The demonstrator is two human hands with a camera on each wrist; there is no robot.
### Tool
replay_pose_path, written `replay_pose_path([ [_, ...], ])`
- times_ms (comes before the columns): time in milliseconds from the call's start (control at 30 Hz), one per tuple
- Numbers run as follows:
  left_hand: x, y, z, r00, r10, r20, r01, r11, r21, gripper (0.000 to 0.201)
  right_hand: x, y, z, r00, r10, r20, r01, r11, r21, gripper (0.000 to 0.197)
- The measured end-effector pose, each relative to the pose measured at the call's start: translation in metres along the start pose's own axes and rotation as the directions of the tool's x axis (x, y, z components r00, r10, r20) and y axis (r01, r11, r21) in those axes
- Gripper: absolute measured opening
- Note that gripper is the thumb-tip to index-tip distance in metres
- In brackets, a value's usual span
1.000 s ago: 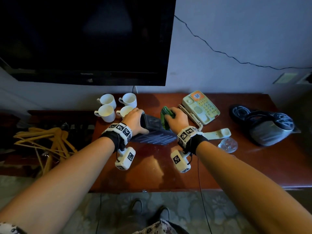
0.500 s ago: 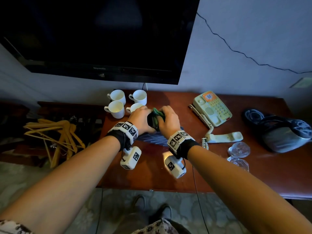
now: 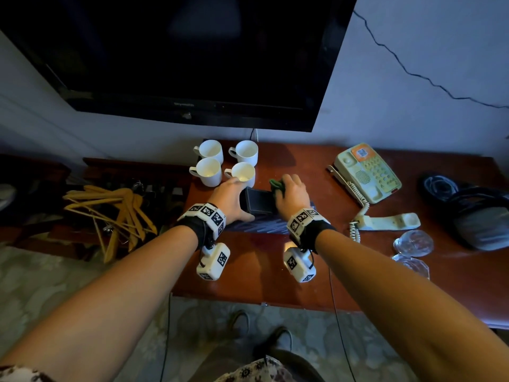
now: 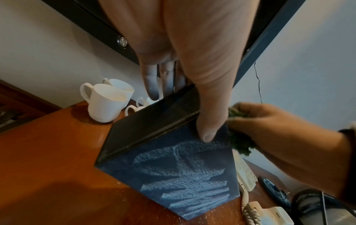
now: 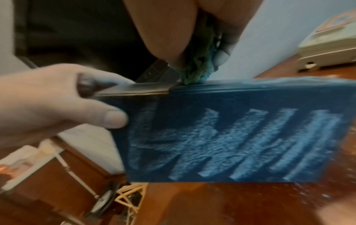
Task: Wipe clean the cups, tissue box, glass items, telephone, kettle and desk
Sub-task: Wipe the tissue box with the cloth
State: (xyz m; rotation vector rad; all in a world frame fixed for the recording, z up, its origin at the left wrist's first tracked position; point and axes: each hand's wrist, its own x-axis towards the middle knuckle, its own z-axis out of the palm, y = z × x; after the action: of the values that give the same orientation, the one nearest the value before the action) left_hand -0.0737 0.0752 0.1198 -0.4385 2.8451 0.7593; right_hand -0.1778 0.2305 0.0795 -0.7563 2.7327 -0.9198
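Note:
The dark blue tissue box point(image 3: 259, 206) point(image 4: 185, 172) point(image 5: 231, 137) stands on the red-brown desk point(image 3: 261, 266), just in front of the white cups point(image 3: 209, 172). My left hand point(image 3: 234, 199) point(image 4: 192, 76) grips its left end, thumb on the front face and fingers over the dark top. My right hand point(image 3: 292, 193) point(image 5: 202, 38) holds a bunched green cloth point(image 3: 276, 184) point(image 4: 240, 144) point(image 5: 198, 71) and presses it onto the box's top right edge. The cream telephone point(image 3: 367, 172) sits at the back right, its handset point(image 3: 391, 221) off the hook. Glass items point(image 3: 413, 244) lie near the front right.
A black television point(image 3: 192, 64) hangs on the wall above the desk. A dark bag with coiled cables point(image 3: 473, 213) fills the desk's right end. Wooden hangers point(image 3: 115, 213) are heaped on a lower shelf to the left. My feet point(image 3: 259, 332) stand before the desk edge.
My right hand with the cloth has slid along the top of the box, left and then back right. The left hand has kept hold of the box's left end.

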Motion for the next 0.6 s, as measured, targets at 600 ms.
replay_pose_path([
  [600,0.026,0.017,-0.002,0.996,0.078,0.041,-0.082,0.990,0.113,0.086,-0.020,0.063,-0.003,0.979,0.190,-0.079,-0.188,0.982,0.035,0.014],
])
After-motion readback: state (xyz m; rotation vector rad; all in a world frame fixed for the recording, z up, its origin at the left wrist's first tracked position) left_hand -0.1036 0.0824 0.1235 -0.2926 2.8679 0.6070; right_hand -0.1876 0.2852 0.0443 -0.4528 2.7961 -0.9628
